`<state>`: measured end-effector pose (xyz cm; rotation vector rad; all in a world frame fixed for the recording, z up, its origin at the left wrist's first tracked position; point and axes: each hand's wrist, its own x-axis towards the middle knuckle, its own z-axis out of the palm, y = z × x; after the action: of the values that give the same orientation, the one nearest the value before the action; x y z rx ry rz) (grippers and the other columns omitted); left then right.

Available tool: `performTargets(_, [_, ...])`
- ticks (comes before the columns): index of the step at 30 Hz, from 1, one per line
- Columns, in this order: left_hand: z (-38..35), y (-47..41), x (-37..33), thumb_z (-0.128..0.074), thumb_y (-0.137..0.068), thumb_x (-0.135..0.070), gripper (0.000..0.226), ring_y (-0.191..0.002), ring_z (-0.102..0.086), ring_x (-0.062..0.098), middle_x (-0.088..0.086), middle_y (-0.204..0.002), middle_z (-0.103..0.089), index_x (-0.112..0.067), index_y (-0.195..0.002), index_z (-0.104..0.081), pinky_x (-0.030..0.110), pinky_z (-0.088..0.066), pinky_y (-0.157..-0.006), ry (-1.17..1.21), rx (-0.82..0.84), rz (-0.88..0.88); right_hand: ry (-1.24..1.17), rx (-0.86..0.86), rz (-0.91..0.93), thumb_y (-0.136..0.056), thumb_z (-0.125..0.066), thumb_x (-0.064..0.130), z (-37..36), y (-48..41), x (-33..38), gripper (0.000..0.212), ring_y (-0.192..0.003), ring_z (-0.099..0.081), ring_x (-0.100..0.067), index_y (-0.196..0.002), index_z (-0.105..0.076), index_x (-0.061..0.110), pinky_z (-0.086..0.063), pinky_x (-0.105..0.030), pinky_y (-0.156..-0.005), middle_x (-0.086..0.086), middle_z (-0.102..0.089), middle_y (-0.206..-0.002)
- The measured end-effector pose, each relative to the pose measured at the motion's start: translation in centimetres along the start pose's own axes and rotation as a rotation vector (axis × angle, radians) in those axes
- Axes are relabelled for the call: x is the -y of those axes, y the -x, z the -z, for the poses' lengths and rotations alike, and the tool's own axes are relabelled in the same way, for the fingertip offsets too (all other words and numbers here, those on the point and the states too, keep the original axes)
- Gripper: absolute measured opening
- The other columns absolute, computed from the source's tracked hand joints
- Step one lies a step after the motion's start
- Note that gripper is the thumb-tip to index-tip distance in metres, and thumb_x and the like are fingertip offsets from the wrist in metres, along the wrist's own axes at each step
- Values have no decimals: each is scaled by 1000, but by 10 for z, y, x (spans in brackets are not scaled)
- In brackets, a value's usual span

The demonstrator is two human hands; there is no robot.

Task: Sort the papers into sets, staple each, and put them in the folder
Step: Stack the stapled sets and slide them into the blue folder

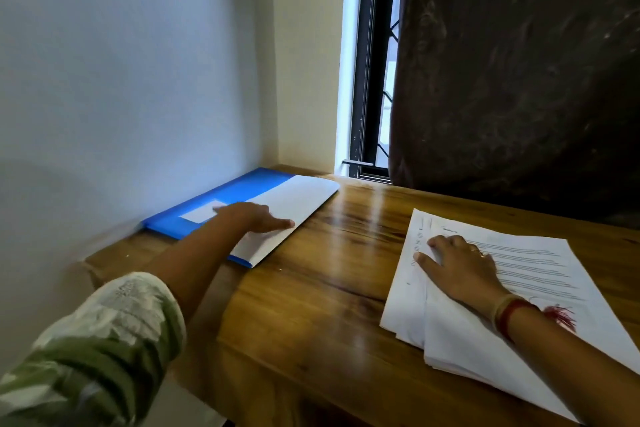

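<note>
Around: we saw a dark curtain (519,63).
Blue folder (214,194): under white sheet (298,198).
Left hand (256,217), right hand (457,264): lay flat-fingered (on papers (536,253)).

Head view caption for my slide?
Left hand touches white sheet on blue plastic folder; right hand rests on printed paper stack.

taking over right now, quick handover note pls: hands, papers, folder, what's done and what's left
Left grip: open, fingers flat on the white paper, which lies on top of the blue folder by the wall.
Right grip: open, palm down on the paper stack at the right of the table.
Done: some paper is at the folder; whether it is stapled can't be told.
Left: sort and staple the stack, then file it. No stapler in view.
</note>
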<state>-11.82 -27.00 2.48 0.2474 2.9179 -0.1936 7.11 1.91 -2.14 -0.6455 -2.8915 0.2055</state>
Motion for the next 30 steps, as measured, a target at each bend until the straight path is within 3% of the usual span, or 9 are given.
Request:
performTargets(3, [-8,13,-11,-17,-88,-76,93,-137,-35,31,15,-154,-30,-7,-149,-24,41,-28,-110,82,49,-88,-8,9,-2,-96,-35,58,1,0,0,55,-139,-34,-28,-141,-35,27,-25,-53,-115,-4,-32,-153])
performTargets(9, [1,40,-45,-18,-92,-70,84,-130,-42,28,13,-145,-43,-6,-142,-36,37,-32,-104,72,90,-238,-28,32,8,-96,-36,57,5,0,-2,54,-138,-34,-28,-141,-37,27,-25,-54,-114,-4,-33,-152])
performTargets(15, [5,64,-60,-29,-95,-62,72,-124,-48,27,10,-143,-43,-9,-143,-38,30,-41,-83,122,89,-308,-1,67,31,-97,-37,55,9,-3,-2,53,-138,-34,-28,-141,-36,27,-24,-55,-114,-4,-33,-152])
performTargets(18, [4,59,-43,-33,-98,-56,60,-115,-54,25,8,-132,-54,-10,-130,-54,31,-42,-89,196,-117,-331,30,85,19,-97,-38,55,13,-2,1,52,-138,-34,-28,-140,-37,27,-22,-55,-115,-4,-33,-151])
performTargets(20, [-3,40,-26,-40,-101,-39,38,-111,-55,23,6,-124,-60,-12,-117,-62,30,-40,-87,422,-336,-315,16,-6,39,-97,-39,54,16,0,9,50,-136,-36,-27,-137,-42,25,-22,-52,-114,-3,-35,-150])
performTargets(22, [-17,19,-10,-43,-97,-11,23,-107,-58,25,11,-116,-64,-8,-109,-63,29,-41,-83,749,-465,-290,-136,-153,116,-98,-43,48,21,-2,27,42,-126,-46,-25,-128,-52,21,-36,-45,-106,-5,-46,-139])
performTargets(24, [-34,5,2,-43,-87,10,33,-108,-58,28,16,-112,-62,-4,-111,-61,29,-44,-82,941,-474,-270,-320,-198,219,-98,-50,35,28,-8,57,26,-106,-57,-23,-111,-61,15,-49,-38,-90,-6,-58,-117])
performTargets(26, [-49,-3,5,-46,-79,18,44,-108,-58,28,15,-111,-61,-4,-114,-59,30,-45,-85,944,-457,-303,-379,-144,309,-95,-55,23,34,-21,92,15,-96,-61,-23,-101,-64,14,-52,-39,-86,-5,-64,-103])
performTargets(30, [-56,-10,4,-47,-80,14,46,-104,-59,25,12,-110,-62,-6,-121,-55,26,-44,-84,957,-486,-351,-283,-21,416,-95,-54,21,26,-49,161,22,-105,-59,-25,-116,-60,18,-45,-32,-91,-6,-62,-120])
